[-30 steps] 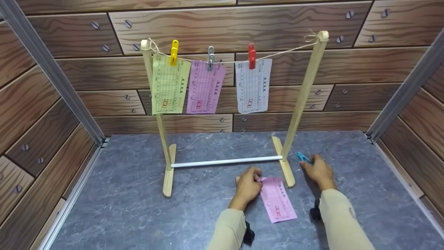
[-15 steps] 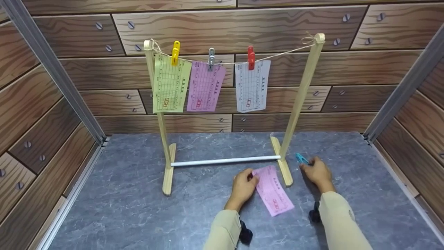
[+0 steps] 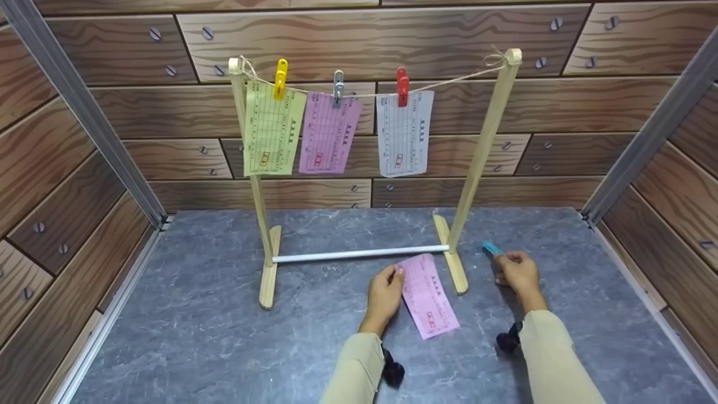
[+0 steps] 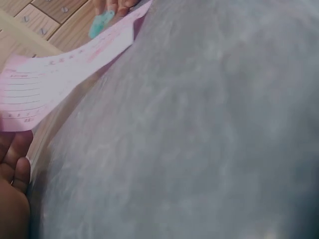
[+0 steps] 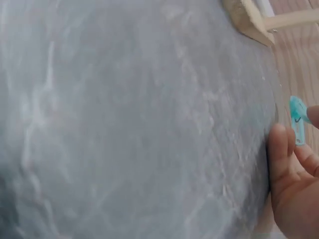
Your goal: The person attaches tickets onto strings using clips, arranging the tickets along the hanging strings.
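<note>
My left hand [image 3: 385, 297] pinches the upper left corner of a pink printed slip [image 3: 429, 297], which slants down to the right in front of the rack's right foot. In the left wrist view the slip [image 4: 55, 82] bends as it hangs from the fingertips. To the right of the rack, my right hand [image 3: 519, 275] holds a blue clothespin [image 3: 492, 248] between thumb and fingers. The right wrist view shows this clothespin [image 5: 298, 117] at the frame's right edge, partly covered by the thumb.
A wooden rack [image 3: 488, 146] carries a string [image 3: 449, 86]. Yellow [image 3: 280, 81], grey [image 3: 337, 90] and red [image 3: 402, 87] clothespins hold a green slip [image 3: 272, 134], a pink slip [image 3: 328, 137] and a white slip [image 3: 404, 140] on it. A white bar [image 3: 359, 254] joins the feet.
My left hand has raised the pink slip off the tabletop and shifted it slightly left and away from me. My right hand has picked up the blue clothespin, whose angle has turned.
</note>
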The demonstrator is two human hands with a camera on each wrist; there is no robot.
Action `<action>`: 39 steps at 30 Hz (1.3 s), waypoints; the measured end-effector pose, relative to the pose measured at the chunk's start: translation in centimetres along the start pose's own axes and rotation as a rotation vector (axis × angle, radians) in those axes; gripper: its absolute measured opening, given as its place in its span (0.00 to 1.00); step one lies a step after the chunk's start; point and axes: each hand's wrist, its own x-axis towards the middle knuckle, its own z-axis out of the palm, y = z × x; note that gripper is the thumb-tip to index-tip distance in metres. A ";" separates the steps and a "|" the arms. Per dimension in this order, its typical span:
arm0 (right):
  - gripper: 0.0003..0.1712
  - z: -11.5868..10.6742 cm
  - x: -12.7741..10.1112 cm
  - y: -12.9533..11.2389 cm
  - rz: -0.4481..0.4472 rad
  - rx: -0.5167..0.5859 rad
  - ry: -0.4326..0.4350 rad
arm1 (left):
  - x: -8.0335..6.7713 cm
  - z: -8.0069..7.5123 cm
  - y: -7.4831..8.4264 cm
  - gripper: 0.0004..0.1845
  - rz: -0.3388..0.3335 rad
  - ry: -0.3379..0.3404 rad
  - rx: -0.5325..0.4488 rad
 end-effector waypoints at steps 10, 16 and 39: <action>0.12 -1.8 -0.9 0.3 0.117 0.548 -0.045 | 0.3 0.2 0.0 0.04 0.020 0.004 0.031; 0.11 -3.0 -1.4 -0.8 0.159 0.687 -0.050 | 0.5 0.1 0.4 0.03 0.017 0.020 0.109; 0.08 -4.6 -3.7 -11.9 -0.321 0.980 -0.279 | 4.4 -1.4 6.9 0.02 -0.077 0.064 -0.067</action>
